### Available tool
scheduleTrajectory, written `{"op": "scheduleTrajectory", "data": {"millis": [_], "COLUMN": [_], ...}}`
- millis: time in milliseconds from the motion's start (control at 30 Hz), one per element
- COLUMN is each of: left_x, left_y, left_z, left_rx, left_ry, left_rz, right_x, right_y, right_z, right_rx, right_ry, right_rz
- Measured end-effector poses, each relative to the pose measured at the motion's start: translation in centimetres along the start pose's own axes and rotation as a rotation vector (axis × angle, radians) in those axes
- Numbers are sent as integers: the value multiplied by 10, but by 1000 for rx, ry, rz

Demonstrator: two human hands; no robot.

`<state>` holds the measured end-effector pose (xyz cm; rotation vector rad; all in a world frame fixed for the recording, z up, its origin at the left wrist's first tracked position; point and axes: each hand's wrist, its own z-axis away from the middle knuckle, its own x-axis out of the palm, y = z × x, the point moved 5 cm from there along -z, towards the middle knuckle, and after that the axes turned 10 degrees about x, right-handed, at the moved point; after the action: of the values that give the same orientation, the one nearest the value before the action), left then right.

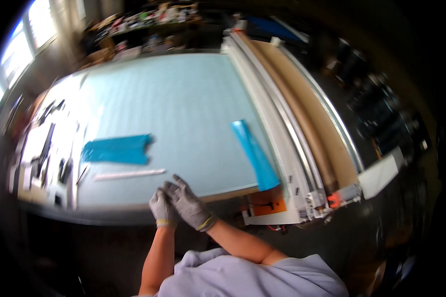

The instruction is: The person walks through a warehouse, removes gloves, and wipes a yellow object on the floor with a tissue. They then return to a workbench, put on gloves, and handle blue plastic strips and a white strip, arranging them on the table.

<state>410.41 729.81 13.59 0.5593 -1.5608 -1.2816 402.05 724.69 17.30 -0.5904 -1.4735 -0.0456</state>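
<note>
Both my hands wear grey knit gloves with yellow cuffs and meet in front of the near table edge. My left hand [162, 207] is closed, its fingers curled against the fingers of my right hand; whether it holds anything is hidden. My right hand [189, 205] has its fingers stretched out, one pointing away toward the table. Just beyond them lies a thin white strip [130, 174] on the pale blue-green tabletop [168, 99]. Behind the strip, a bright blue sheet piece [118, 149] lies flat. A second, longer blue piece [254, 156] rests at the right.
Along the table's right side runs a long white and metal rail [282, 116] beside a brown roller [302, 114]. An orange panel [267, 204] sits below its near end. Assorted tools [47, 143] lie at the left edge. Cluttered shelves [148, 22] stand at the back.
</note>
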Motion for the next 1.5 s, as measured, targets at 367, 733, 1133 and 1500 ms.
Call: {"op": "scheduleTrajectory", "data": {"millis": [367,733,1133,1500], "left_x": [-231,-471,-596,-668], "left_y": [169,261,310,324], "left_z": [-29,12,-4,-129], "left_rx": [349,444,506,412], "left_ry": [249,558,816,1062], "left_rz": [-197,-237,-69,-233], "right_x": [105,184,201,230], "right_y": [218,467,602,656], "right_z": [-84,-113,-162,-285], "right_rx": [447,969,1228,1120], "right_ry": [-184,-331,-342,-345], "right_rz": [-34,91,306,568]}}
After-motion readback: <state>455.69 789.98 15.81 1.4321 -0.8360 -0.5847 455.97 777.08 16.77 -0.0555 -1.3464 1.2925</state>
